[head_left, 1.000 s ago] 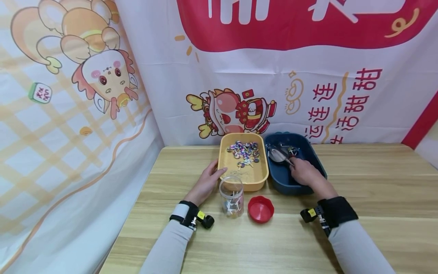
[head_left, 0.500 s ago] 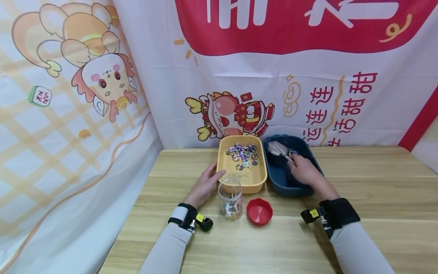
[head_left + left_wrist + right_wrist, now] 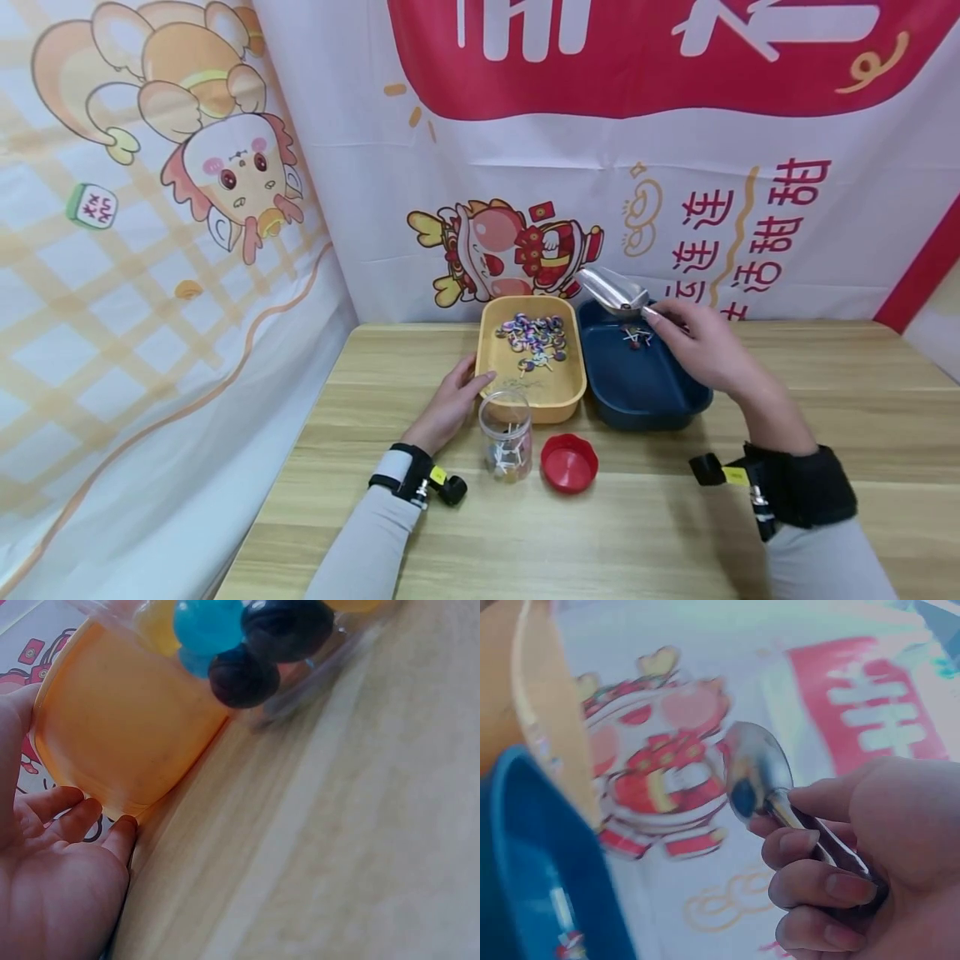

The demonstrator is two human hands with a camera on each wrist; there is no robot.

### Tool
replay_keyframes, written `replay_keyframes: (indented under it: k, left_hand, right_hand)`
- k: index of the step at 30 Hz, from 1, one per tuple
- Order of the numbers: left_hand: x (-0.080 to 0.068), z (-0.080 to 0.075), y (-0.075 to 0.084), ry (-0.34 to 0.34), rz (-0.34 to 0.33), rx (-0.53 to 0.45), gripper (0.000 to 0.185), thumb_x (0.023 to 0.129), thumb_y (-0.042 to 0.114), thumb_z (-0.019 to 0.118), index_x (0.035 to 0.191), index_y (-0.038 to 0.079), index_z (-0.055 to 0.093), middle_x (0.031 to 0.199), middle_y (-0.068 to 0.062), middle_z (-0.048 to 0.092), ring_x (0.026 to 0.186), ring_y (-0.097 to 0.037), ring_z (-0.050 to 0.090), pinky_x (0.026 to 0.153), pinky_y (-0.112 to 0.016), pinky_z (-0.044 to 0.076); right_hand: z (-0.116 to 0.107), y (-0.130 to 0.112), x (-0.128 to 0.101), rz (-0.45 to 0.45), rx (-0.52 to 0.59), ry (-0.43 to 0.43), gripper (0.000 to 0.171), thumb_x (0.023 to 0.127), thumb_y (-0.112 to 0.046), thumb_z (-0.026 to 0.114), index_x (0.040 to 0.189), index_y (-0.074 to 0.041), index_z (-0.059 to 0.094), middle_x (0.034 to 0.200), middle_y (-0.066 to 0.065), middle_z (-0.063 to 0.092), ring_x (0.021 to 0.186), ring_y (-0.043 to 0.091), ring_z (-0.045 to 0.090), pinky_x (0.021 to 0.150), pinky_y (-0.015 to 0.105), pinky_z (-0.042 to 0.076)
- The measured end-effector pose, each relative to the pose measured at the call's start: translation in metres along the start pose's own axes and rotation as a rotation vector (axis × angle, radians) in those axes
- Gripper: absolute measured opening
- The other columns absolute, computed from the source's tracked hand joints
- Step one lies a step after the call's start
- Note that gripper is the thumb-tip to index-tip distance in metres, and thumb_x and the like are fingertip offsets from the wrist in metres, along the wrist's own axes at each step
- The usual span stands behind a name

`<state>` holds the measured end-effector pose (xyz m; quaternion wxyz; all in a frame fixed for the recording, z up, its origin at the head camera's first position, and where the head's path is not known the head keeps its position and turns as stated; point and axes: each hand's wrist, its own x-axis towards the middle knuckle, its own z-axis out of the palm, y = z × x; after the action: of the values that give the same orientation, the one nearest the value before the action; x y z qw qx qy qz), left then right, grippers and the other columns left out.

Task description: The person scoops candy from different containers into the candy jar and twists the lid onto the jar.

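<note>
My right hand (image 3: 705, 342) holds a metal scoop (image 3: 611, 290) by its handle, raised above the far end of a dark blue bin (image 3: 645, 387). In the right wrist view, the fingers wrap round the scoop's handle (image 3: 821, 844). What the scoop contains cannot be made out. A few lollipops (image 3: 637, 336) lie in the blue bin. At the left side of a yellow bin (image 3: 543, 393), my left hand (image 3: 448, 402) grips the wall, thumb at the rim and fingers against the outside. Colourful lollipops (image 3: 534, 333) are heaped in that bin.
In front of the yellow bin stands a clear, lidless jar (image 3: 507, 442) partly filled with lollipops. A red scalloped lid (image 3: 570, 463) lies to its right on the wooden table (image 3: 585, 542). A printed cloth (image 3: 337, 192) hangs behind.
My right hand has lifted the scoop up out of the blue bin. Fewer lollipops are visible behind it, and the left hand has kept its place on the yellow bin.
</note>
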<state>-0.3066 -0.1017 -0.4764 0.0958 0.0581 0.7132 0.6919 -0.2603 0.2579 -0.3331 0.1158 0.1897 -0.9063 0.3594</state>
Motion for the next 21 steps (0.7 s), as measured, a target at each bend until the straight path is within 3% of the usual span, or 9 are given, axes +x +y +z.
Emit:
replay_keyframes:
  k: [5,8,13,21]
  left_hand:
    - [0.0,0.0,-0.001,-0.002,0.008,0.004,0.077,0.101,0.039,0.063,0.163,0.013,0.026,0.168,-0.01,0.027,0.153,-0.024,0.029,0.125,-0.04,0.028]
    - [0.0,-0.001,-0.002,-0.003,0.004,0.008,0.077,0.1,0.041,0.064,0.162,0.014,0.027,0.167,-0.009,0.028,0.152,-0.024,0.03,0.124,-0.039,0.028]
    - [-0.001,-0.001,-0.001,0.001,-0.003,0.012,0.072,0.101,0.041,0.063,0.161,0.019,0.03,0.167,-0.006,0.03,0.151,-0.023,0.032,0.124,-0.04,0.029]
    - [0.0,0.0,0.002,0.014,0.01,0.014,0.065,0.104,0.03,0.059,0.161,0.016,0.031,0.166,-0.008,0.03,0.15,-0.023,0.034,0.123,-0.038,0.031]
  right_hand:
    - [-0.01,-0.025,-0.01,-0.031,-0.012,-0.042,0.033,0.108,-0.027,0.051,0.122,-0.003,0.069,0.101,0.011,0.069,0.087,0.026,0.056,0.069,0.03,0.049]
    - [-0.01,-0.038,-0.014,-0.078,-0.017,-0.088,0.027,0.107,-0.025,0.055,0.119,-0.008,0.071,0.086,0.005,0.066,0.074,0.024,0.055,0.06,0.028,0.046]
    - [-0.007,-0.057,-0.02,-0.163,-0.01,-0.163,0.022,0.104,-0.022,0.06,0.119,-0.011,0.072,0.066,-0.002,0.048,0.054,0.017,0.047,0.049,0.027,0.038]
    - [-0.004,-0.073,-0.028,-0.194,-0.012,-0.331,0.02,0.104,-0.026,0.061,0.116,-0.016,0.074,0.069,-0.008,0.053,0.054,0.01,0.049,0.049,0.024,0.043]
